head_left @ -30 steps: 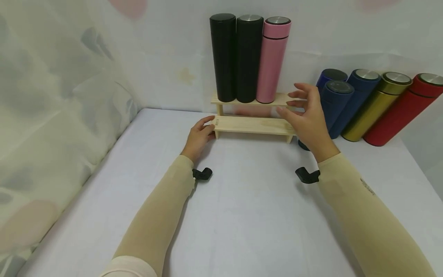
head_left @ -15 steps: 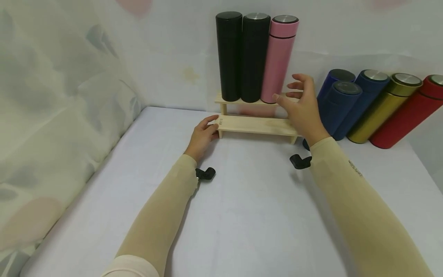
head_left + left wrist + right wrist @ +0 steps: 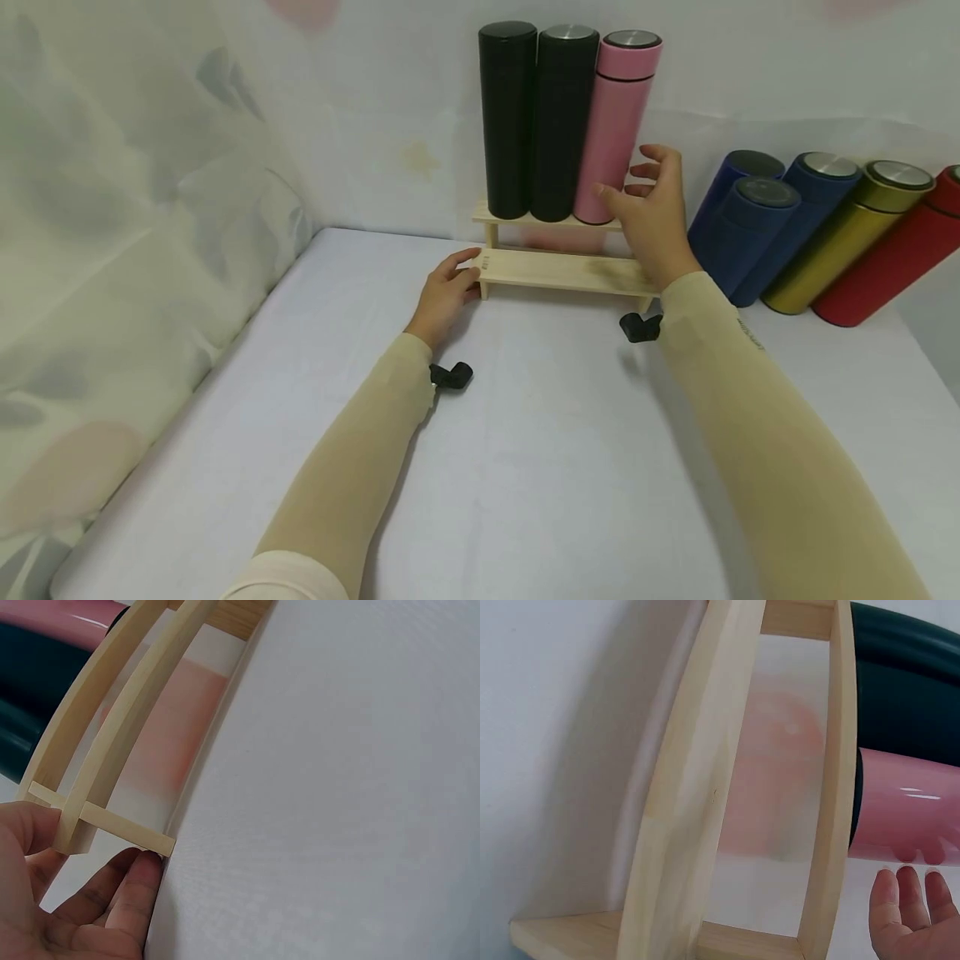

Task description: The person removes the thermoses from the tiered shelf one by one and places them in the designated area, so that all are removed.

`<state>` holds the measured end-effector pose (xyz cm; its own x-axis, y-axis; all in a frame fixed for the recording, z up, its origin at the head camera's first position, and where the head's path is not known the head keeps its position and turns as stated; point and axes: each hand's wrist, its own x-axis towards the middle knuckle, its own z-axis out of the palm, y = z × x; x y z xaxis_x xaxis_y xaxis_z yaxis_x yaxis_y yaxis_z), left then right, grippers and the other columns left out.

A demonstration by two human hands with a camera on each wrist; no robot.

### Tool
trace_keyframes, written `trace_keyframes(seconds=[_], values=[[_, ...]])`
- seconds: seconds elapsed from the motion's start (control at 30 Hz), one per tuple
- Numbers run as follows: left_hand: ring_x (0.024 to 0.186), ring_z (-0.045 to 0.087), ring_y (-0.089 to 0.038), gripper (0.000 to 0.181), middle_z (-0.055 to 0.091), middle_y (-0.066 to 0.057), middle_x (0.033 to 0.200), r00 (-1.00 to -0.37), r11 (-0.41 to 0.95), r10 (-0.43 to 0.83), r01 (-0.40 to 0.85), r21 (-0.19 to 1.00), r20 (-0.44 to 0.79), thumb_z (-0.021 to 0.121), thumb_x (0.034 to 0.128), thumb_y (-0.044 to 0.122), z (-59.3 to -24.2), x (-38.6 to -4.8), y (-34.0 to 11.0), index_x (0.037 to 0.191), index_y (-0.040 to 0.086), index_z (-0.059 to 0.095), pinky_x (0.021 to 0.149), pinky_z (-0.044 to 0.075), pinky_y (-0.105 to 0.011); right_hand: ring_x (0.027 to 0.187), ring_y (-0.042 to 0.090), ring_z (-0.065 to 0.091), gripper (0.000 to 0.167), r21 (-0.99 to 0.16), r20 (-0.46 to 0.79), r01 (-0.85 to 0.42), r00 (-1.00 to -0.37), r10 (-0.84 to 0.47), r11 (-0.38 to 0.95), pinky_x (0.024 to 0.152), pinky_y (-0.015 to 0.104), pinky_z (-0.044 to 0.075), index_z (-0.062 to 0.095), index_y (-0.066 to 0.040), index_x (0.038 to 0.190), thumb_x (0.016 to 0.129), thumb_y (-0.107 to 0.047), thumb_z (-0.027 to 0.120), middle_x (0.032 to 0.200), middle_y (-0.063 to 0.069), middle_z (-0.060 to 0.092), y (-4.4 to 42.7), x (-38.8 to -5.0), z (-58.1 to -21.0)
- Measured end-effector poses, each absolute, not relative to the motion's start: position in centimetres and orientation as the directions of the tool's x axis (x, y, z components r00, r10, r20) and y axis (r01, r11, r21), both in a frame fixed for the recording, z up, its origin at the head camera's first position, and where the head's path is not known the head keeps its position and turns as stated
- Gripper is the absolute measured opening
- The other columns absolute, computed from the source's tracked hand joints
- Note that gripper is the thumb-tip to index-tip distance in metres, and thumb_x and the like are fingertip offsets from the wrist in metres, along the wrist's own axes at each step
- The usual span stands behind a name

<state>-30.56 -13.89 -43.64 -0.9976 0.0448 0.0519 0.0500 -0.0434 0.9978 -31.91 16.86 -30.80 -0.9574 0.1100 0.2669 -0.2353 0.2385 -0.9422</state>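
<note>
A two-step wooden rack [image 3: 558, 268] stands on the white table. My left hand [image 3: 437, 302] grips its left end; in the left wrist view the thumb lies on the lower plank's end and the fingertips touch the leg [image 3: 131, 829]. Two black thermos bottles [image 3: 507, 125] and a pink thermos bottle [image 3: 617, 125] stand upright side by side on the upper step. At the pink bottle's right side is my right hand [image 3: 658, 229], fingers spread and loosely bent. In the right wrist view its fingertips [image 3: 886, 889] sit slightly apart from the pink bottle.
Right of the rack stand several more thermos bottles: two blue ones in front [image 3: 757, 237] and behind, another blue one [image 3: 802, 208], a gold one [image 3: 847, 237] and a red one [image 3: 892, 250]. A patterned cloth [image 3: 135, 275] hangs on the left.
My right hand has moved up and inward to the pink bottle's side. My left hand stays at the rack's end. The head view has shifted slightly, so the scene sits further right.
</note>
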Motion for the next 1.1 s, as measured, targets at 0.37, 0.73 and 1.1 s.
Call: trace_keyframes(seconds=[0.37,0.73,1.1], values=[[0.127,0.065,-0.030,0.041,0.061,-0.019,0.143,-0.998,-0.037,0.047,0.036,0.999,0.038,0.061,0.1125,0.014,-43.8,-30.7,-13.7,0.153,0.016,0.064,0.105,0.057,-0.039,0.124,0.019,0.055,0.083,-0.973,0.206,-0.183,-0.964,0.167,0.141,0.104,0.035,0.052,0.035,-0.027,0.160,0.096,-0.029,0.088,0.145,0.004,0.046,16.1,-34.1,-30.5],[0.126,0.066,-0.028,0.041,0.062,-0.017,0.143,-0.998,-0.022,0.043,0.051,0.998,0.052,0.061,0.1128,0.015,-43.6,-30.7,-13.8,0.153,0.017,0.063,0.103,0.058,-0.037,0.119,0.018,0.057,0.077,-0.963,0.227,-0.193,-0.957,0.180,0.187,0.102,0.036,0.053,0.045,-0.034,0.157,0.095,-0.024,0.090,0.139,0.003,0.052,15.8,-35.0,-30.4],[0.127,0.066,-0.029,0.041,0.061,-0.018,0.144,-0.998,-0.009,0.047,0.042,0.999,0.042,0.061,0.1129,0.016,-43.8,-30.8,-13.8,0.153,0.018,0.063,0.104,0.057,-0.037,0.125,0.021,0.059,0.080,-0.966,0.217,-0.185,-0.961,0.174,0.182,0.105,0.037,0.055,0.044,-0.037,0.160,0.095,-0.022,0.089,0.147,0.004,0.052,16.0,-34.5,-30.3]])
